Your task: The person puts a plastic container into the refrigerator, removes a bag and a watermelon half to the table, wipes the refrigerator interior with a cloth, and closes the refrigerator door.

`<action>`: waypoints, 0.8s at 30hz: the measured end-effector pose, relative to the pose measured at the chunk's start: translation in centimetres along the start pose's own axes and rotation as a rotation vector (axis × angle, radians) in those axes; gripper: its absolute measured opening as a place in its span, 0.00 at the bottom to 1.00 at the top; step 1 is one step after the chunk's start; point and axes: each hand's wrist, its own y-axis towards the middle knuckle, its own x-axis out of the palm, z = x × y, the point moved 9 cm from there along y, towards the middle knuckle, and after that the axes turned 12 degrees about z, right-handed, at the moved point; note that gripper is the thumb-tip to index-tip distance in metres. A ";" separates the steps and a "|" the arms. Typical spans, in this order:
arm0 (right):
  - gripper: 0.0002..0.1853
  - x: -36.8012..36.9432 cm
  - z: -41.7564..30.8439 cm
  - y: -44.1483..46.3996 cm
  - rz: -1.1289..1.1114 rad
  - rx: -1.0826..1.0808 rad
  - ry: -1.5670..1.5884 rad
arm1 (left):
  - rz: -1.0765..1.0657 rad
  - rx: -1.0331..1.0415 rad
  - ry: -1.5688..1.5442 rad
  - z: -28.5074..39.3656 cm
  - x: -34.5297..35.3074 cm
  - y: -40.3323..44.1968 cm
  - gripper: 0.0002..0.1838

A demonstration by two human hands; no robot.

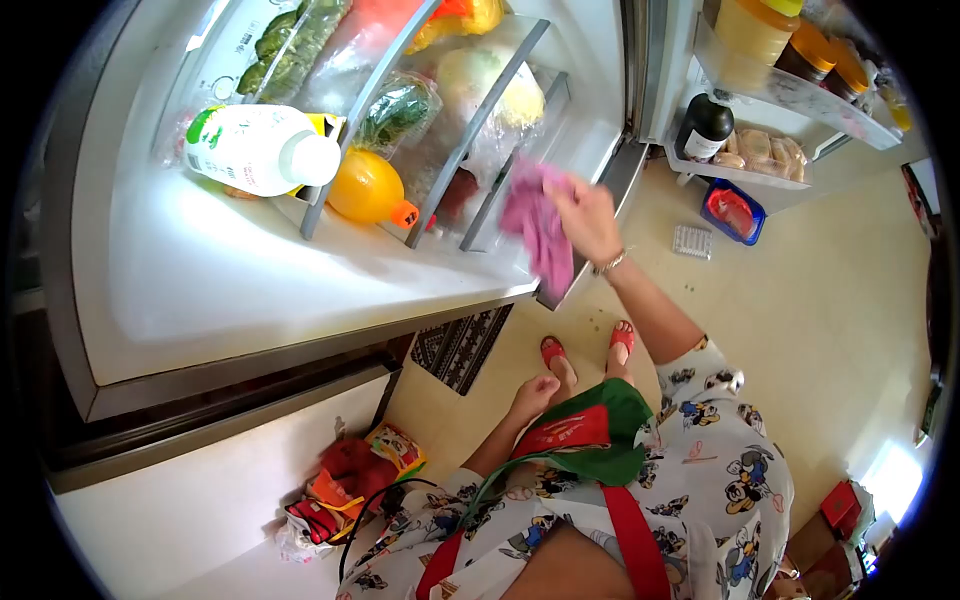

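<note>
My right hand (586, 218) grips a crumpled pink cloth (541, 225) beside the right inner edge of the open fridge (420, 275). The cloth hangs down from my fingers and is slightly blurred. Lower down, in front of my green and red apron (600, 430), my left hand (534, 396) is closed in a loose fist with nothing visible in it. On the fridge floor near the cloth stand grey dividers (478, 135). Between them lie an orange bottle (368, 190), a white bottle (255, 150) and bagged vegetables (395, 112).
The fridge door (745, 175) stands open on the right, its shelves holding jars (808, 52), a dark bottle (704, 128) and packaged food (765, 152). On the floor are a blue tray (735, 212), a clear container (692, 242), a patterned mat (462, 348) and several bags (350, 480).
</note>
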 end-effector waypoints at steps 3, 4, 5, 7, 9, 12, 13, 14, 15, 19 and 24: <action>0.25 0.3 -11.6 3.1 0.049 -0.688 -0.115 | 0.019 -0.042 -0.024 -0.5 -0.7 -0.7 0.16; 0.26 1.9 -13.6 4.3 0.173 -0.991 -0.383 | 0.029 -0.060 -0.027 -0.2 -1.0 -1.1 0.16; 0.27 4.8 -12.9 7.6 0.040 -0.974 -0.461 | 0.040 -0.078 -0.029 -0.2 -1.3 -1.3 0.16; 0.26 10.2 -10.5 13.5 -0.011 -0.989 -0.573 | 0.045 -0.096 -0.069 -1.6 -1.8 -1.4 0.16; 0.23 13.6 -11.4 15.6 -0.206 -0.991 -0.804 | 0.050 -0.114 -0.109 -2.7 -1.9 -1.5 0.16; 0.19 17.6 -12.4 18.9 -0.460 -0.918 -0.907 | 0.121 -0.091 -0.096 -3.2 -2.2 -1.5 0.14; 0.17 18.9 -12.4 20.6 -0.439 -0.897 -0.832 | 0.133 -0.087 -0.093 -3.3 -2.2 -1.6 0.14; 0.16 18.9 -12.9 20.7 -0.465 -0.803 -0.850 | 0.104 -0.108 -0.070 -3.2 -1.8 -2.1 0.14; 0.16 18.3 -13.1 20.5 -0.507 -0.717 -0.806 | 0.074 -0.130 -0.046 -3.2 -1.6 -2.8 0.14; 0.13 19.1 -12.0 21.4 -0.376 -0.836 -0.711 | 0.110 -0.109 -0.042 -2.0 -0.9 -3.7 0.15; 0.13 14.2 -12.1 17.0 -0.201 -0.878 -0.797 | 0.129 -0.006 0.066 1.6 -1.2 -4.0 0.16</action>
